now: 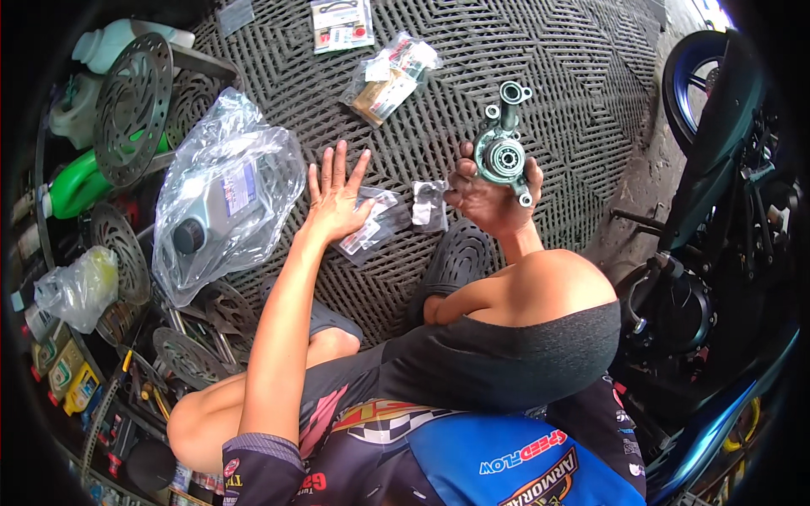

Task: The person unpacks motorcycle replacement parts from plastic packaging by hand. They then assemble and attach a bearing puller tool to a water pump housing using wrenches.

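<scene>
My right hand (496, 211) grips a cast metal pump housing (504, 156) from below. The housing has a round bearing in its middle, a pipe neck at the far end and bolt lugs around it. My left hand (337, 207) is open, fingers spread, and holds nothing. It is over the grey mat (472, 51), beside a clear plastic packet (373, 223) that it partly covers; whether it presses on the packet, I cannot tell. Between my hands lies a small clear bag (429, 205).
Farther off lie bagged parts (390, 80) and a flat parts packet (342, 24). To the left, a plastic-wrapped grey bottle (224, 207) stands by brake discs (133, 110) and other bottles. A motorcycle (700, 278) stands at the right. My clog (458, 257) is under my right hand.
</scene>
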`<state>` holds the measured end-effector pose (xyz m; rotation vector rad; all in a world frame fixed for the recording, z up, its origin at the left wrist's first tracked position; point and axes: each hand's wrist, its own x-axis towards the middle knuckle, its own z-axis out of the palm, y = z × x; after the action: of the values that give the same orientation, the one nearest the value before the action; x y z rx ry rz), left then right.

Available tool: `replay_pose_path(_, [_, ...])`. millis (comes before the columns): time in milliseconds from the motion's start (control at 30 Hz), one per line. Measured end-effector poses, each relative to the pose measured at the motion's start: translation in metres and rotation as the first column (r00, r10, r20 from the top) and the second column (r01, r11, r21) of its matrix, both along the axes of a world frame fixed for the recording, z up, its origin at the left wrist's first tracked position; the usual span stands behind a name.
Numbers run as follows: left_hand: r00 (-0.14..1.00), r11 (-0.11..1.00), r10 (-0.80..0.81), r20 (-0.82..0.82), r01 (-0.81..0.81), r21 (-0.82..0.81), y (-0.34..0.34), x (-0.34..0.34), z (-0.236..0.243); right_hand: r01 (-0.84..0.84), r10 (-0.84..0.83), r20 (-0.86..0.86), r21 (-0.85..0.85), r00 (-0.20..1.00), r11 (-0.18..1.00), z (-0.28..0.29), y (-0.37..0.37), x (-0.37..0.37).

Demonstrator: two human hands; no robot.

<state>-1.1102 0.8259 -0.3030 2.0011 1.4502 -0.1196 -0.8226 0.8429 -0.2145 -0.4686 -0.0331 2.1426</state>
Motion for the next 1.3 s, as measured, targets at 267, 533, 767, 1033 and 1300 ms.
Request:
replay_pose_path(267, [1.0,1.0,-0.005,0.002,0.005,-0.021,0.003,0.003,0.002,-0.021,0.039,-0.127,0.134,0.991,0.991,0.01,0.011,-0.008])
replay_pose_path(533, [0.999,1.0,0.01,0.032,-0.01,0.024,0.001,0.004,-0.004,-0.275,-0.033,0.99,0.071,0.14,0.959,-0.014,0.037,0.014])
replay_pose_path(767, [1.0,1.0,0.006,0.008,-0.007,0.022,-0.002,-0.004,-0.007,-0.583,-0.377,0.836,0.087,-0.398,0.808,-0.053,0.036,0.007])
replay_pose_path(1033, [0.999,0.998,0.03,0.022,-0.029,-0.049,0.002,-0.012,0.008,-0.621,-0.623,0.702,0.326,-0.346,0.713,-0.032,0.013,0.001])
replay_pose_path(1300, [0.943,0.894,0.22,0.248,-0.297,0.335,0.025,0.017,0.021,-0.609,-0.539,0.833,0.365,-0.126,0.705,-0.021,-0.035,-0.004])
